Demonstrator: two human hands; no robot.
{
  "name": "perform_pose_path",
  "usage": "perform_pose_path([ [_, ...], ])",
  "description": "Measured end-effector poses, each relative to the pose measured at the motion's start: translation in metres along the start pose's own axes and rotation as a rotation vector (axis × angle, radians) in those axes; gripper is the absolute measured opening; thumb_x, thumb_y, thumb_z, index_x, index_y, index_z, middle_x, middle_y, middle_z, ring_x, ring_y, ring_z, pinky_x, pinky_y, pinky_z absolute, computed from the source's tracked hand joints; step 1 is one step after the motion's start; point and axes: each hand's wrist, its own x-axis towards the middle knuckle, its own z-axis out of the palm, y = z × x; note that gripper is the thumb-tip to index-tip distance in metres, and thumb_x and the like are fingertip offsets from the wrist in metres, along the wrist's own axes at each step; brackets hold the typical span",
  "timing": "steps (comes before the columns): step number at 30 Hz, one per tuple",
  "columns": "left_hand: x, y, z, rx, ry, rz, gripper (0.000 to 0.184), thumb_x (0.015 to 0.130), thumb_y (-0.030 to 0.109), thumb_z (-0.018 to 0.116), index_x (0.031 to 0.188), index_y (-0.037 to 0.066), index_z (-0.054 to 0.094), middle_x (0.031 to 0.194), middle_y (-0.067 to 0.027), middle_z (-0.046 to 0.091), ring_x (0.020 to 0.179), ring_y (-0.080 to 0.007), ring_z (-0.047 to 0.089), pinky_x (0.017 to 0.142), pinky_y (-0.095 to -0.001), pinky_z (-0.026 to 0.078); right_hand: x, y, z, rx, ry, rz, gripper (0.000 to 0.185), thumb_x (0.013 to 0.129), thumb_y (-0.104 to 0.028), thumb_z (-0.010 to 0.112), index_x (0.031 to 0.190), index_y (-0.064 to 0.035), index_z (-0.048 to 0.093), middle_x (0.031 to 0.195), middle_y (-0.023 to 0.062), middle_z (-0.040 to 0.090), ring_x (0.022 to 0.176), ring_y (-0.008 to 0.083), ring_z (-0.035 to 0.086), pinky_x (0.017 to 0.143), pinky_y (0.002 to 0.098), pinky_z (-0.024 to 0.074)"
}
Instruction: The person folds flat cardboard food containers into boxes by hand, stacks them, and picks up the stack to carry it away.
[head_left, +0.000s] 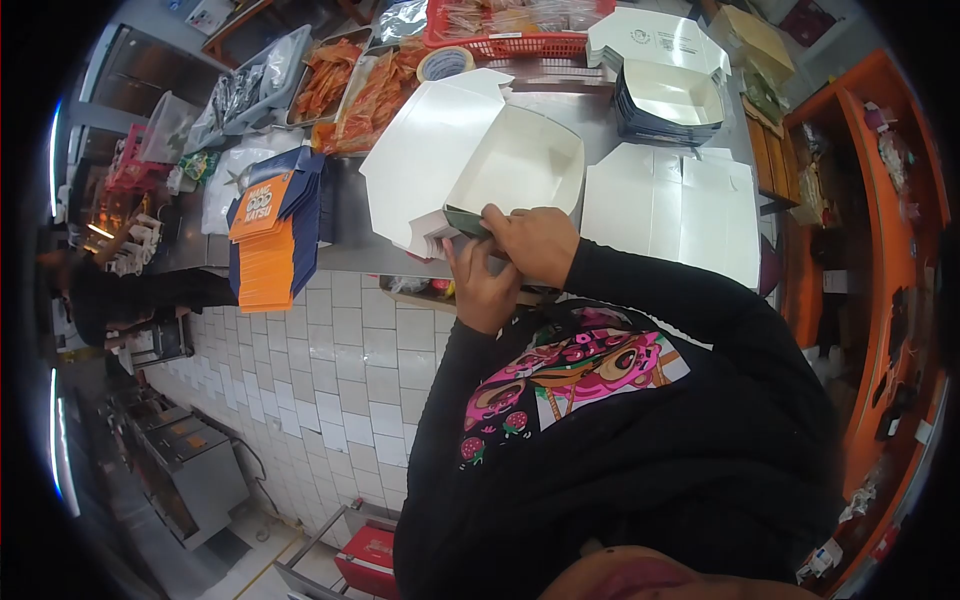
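A white-lined paper food box (525, 160), its walls raised, stands tilted at the front edge of the counter on top of a stack of flat white box blanks (425, 150). My right hand (537, 245) grips its near wall at the corner, thumb over the rim. Just below, my left hand (485, 288) holds the same corner, index finger pointing up along the edge; its other fingertips are partly hidden. More flat white blanks (670, 210) lie to the right. Behind them rises a nested stack of formed boxes (670, 100) with dark outsides.
Orange and navy printed sleeves (265, 245) overhang the counter edge at left. Trays of orange packets (375, 95), a tape roll (445, 65) and a red basket (520, 45) line the back. An orange shelf (850, 230) stands at right. Another person (130, 295) is at far left.
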Motion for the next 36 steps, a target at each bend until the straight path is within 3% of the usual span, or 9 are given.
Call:
perform_pose_path([
  [8, -0.008, -0.018, -0.003, 0.138, -0.028, 0.049, 0.014, 0.072, 0.019, 0.076, 0.082, 0.013, 0.067, 0.110, -0.0067, 0.060, 0.113, -0.0290, 0.052, 0.110, -0.0699, 0.015, -0.010, 0.004, 0.008, -0.003, 0.068, -0.109, 0.025, 0.085, -0.020, 0.059, 0.102, -0.0061, 0.047, 0.065, 0.0104, 0.063, 0.065, 0.0307, 0.067, 0.056, 0.0406, 0.0515],
  [16, -0.007, -0.040, -0.006, 0.279, 0.035, -0.142, 0.025, 0.078, 0.031, 0.074, 0.092, 0.014, 0.063, 0.112, 0.0035, 0.062, 0.110, -0.0240, 0.057, 0.109, -0.0726, 0.010, 0.000, 0.014, -0.012, -0.114, -0.243, -0.285, 0.016, 0.090, -0.017, 0.051, 0.102, -0.0078, 0.050, 0.062, 0.0115, 0.062, 0.058, 0.0299, 0.066, 0.047, 0.0417, 0.0486],
  [23, 0.001, -0.020, 0.000, 0.021, 0.138, -0.195, 0.029, 0.078, 0.011, 0.071, 0.104, 0.011, 0.061, 0.123, -0.0027, 0.056, 0.113, -0.0288, 0.054, 0.099, -0.0507, 0.038, 0.000, 0.023, 0.003, -0.072, -0.299, -0.211, 0.029, 0.092, -0.025, 0.048, 0.116, -0.0081, 0.052, 0.067, 0.0166, 0.063, 0.066, 0.0326, 0.068, 0.057, 0.0478, 0.0505],
  [25, 0.004, -0.018, -0.004, 0.055, 0.085, -0.148, 0.030, 0.076, 0.004, 0.071, 0.104, 0.010, 0.061, 0.122, -0.0052, 0.056, 0.114, -0.0305, 0.053, 0.094, -0.0462, 0.041, 0.009, 0.027, -0.014, 0.081, -0.528, -0.056, 0.034, 0.095, -0.033, 0.047, 0.118, -0.0097, 0.055, 0.076, 0.0162, 0.066, 0.077, 0.0335, 0.067, 0.071, 0.0492, 0.0507],
  [27, -0.001, -0.024, 0.000, 0.028, -0.050, -0.178, 0.032, 0.074, 0.001, 0.069, 0.104, 0.011, 0.060, 0.122, -0.0073, 0.055, 0.113, -0.0314, 0.052, 0.090, -0.0444, 0.043, 0.026, 0.078, -0.004, 0.037, -0.298, -0.306, 0.041, 0.097, -0.044, 0.044, 0.116, -0.0106, 0.059, 0.088, 0.0142, 0.068, 0.087, 0.0335, 0.065, 0.083, 0.0466, 0.0481],
  [29, -0.002, -0.024, 0.000, 0.026, -0.058, -0.186, 0.032, 0.076, 0.003, 0.070, 0.105, 0.012, 0.060, 0.125, -0.0048, 0.054, 0.114, -0.0306, 0.052, 0.091, -0.0442, 0.044, 0.051, 0.094, -0.031, -0.026, 0.342, -0.140, 0.043, 0.097, -0.047, 0.042, 0.111, -0.0120, 0.063, 0.095, 0.0129, 0.068, 0.093, 0.0321, 0.063, 0.088, 0.0429, 0.0469],
  [31, -0.004, -0.022, -0.001, 0.025, -0.081, -0.187, 0.031, 0.078, 0.005, 0.070, 0.107, 0.013, 0.060, 0.127, -0.0022, 0.053, 0.115, -0.0298, 0.052, 0.092, -0.0440, 0.044, 0.078, 0.147, -0.020, -0.179, 0.539, -0.162, 0.048, 0.098, -0.049, 0.041, 0.119, -0.0120, 0.063, 0.098, 0.0131, 0.067, 0.090, 0.0320, 0.065, 0.086, 0.0466, 0.0471],
  [33, 0.000, -0.022, -0.001, 0.019, -0.065, -0.186, 0.032, 0.078, 0.005, 0.070, 0.107, 0.013, 0.060, 0.127, -0.0020, 0.054, 0.116, -0.0296, 0.051, 0.092, -0.0441, 0.044, 0.089, 0.162, -0.022, -0.037, -0.177, 0.226, 0.053, 0.100, -0.052, 0.035, 0.117, -0.0128, 0.065, 0.102, 0.0149, 0.068, 0.093, 0.0322, 0.065, 0.088, 0.0461, 0.0471],
  [36, 0.006, -0.019, -0.001, 0.024, -0.091, -0.200, 0.031, 0.078, 0.005, 0.069, 0.107, 0.011, 0.060, 0.126, -0.0035, 0.054, 0.117, -0.0296, 0.051, 0.092, -0.0443, 0.043, 0.089, 0.158, -0.023, 0.007, -0.139, 0.256, 0.061, 0.100, -0.056, 0.030, 0.110, -0.0096, 0.068, 0.106, 0.0177, 0.068, 0.098, 0.0349, 0.064, 0.090, 0.0445, 0.0466],
])
